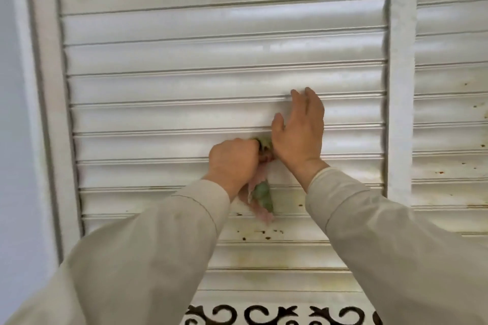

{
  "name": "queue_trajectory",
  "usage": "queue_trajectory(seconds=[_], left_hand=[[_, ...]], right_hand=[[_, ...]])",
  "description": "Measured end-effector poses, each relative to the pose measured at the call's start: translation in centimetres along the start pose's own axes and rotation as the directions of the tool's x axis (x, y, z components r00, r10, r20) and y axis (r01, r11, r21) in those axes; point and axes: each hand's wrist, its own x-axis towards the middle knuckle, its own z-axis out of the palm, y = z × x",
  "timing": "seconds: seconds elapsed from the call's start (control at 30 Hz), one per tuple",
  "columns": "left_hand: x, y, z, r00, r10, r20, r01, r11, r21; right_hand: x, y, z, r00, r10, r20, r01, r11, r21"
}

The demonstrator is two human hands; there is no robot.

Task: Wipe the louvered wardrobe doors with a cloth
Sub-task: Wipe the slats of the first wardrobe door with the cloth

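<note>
Two hands up at louvered door [184, 87]. Left hand [233, 159] fisted round cloth [260, 196], knuckles pressed to slat near door's middle. One cloth, pink and green, bunched; loose tail hangs straight down below fist, long axis vertical. Right hand [299, 130] just beside it, fingers straight and together, flat on slats, pointing up, holding nothing. Slats run horizontal. Second door [449, 113] at right, rust specks on lower slats. Black scroll trim [277, 315] beneath.

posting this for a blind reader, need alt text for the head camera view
A left hand grips a green and pink cloth against a white louvered wardrobe door; the right hand rests flat beside it. Brown spots mark lower slats.
</note>
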Motion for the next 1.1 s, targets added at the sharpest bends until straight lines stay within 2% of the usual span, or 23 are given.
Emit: queue_trajectory(seconds=[0.07, 0.23, 0.4, 0.57, 0.77, 0.93, 1.1], left_hand=[[-1.0, -4.6, -0.1, 0.998, -0.056, 0.035, 0.055, 0.998, 0.029], [-3.4, -14.1, -0.6, 0.969, -0.225, 0.104, 0.213, 0.97, 0.114], [-4.0, -17.5, -0.5, 0.958, -0.259, 0.12, 0.246, 0.962, 0.117], [-3.4, -15.9, -1.3, 0.978, -0.182, 0.1, 0.167, 0.976, 0.143], [-1.9, -8.5, -1.8, 0.998, 0.003, 0.06, -0.013, 0.986, 0.169], [-0.8, -3.9, -2.3, 0.993, 0.108, 0.047, -0.117, 0.959, 0.256], [-1.3, -3.0, -3.0, 0.992, 0.091, 0.084, -0.106, 0.976, 0.19]], right_hand=[[0.3, -1.3, 2.0, 0.996, -0.039, 0.075, 0.046, 0.995, -0.094], [-0.1, -1.9, 4.6, 0.987, 0.029, 0.16, 0.015, 0.963, -0.267], [-0.1, -2.4, 4.9, 0.98, 0.07, 0.188, -0.005, 0.946, -0.325], [0.3, -2.4, 4.2, 0.954, 0.076, 0.291, 0.017, 0.953, -0.303], [0.4, -2.4, 3.1, 0.929, 0.049, 0.366, 0.063, 0.956, -0.287], [0.4, -2.3, 3.2, 0.913, 0.051, 0.404, 0.067, 0.96, -0.272], [0.5, -1.8, 2.4, 0.91, 0.019, 0.413, 0.103, 0.957, -0.271]])
